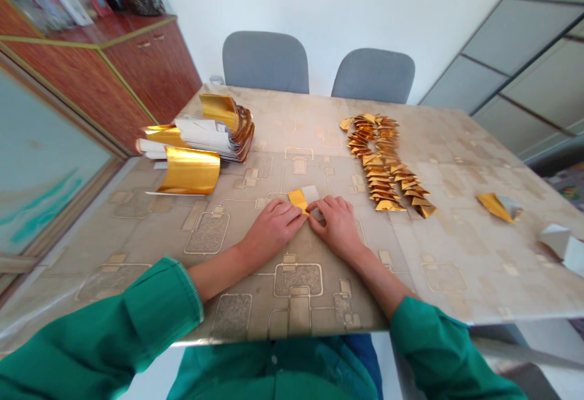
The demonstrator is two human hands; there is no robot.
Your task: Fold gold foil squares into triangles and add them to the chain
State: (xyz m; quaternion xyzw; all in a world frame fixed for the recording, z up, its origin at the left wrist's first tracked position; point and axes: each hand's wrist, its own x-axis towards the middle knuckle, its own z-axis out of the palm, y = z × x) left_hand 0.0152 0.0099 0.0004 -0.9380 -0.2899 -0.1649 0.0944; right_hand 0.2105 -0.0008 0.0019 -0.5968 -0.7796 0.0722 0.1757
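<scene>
A small piece of gold and white paper [298, 198], partly folded, lies on the table in front of me. My left hand [279, 224] is closed at its lower left edge, fingertips pressed together on the gold side. From the right, my right hand [336, 224] pinches the same paper near its lower corner, thumb and index finger meeting close to the left fingertips. Part of the paper is hidden under the fingers. Farther right stand rows of folded gold paper pieces [382, 181], nested one behind another.
Stacks of gold and white paper sheets [219, 135] lie at the back left, with a curled gold sheet [191, 171] in front. A loose folded gold piece [496, 206] and a white paper [563, 248] lie at the right. Two grey chairs [266, 61] stand behind the patterned table [255, 303].
</scene>
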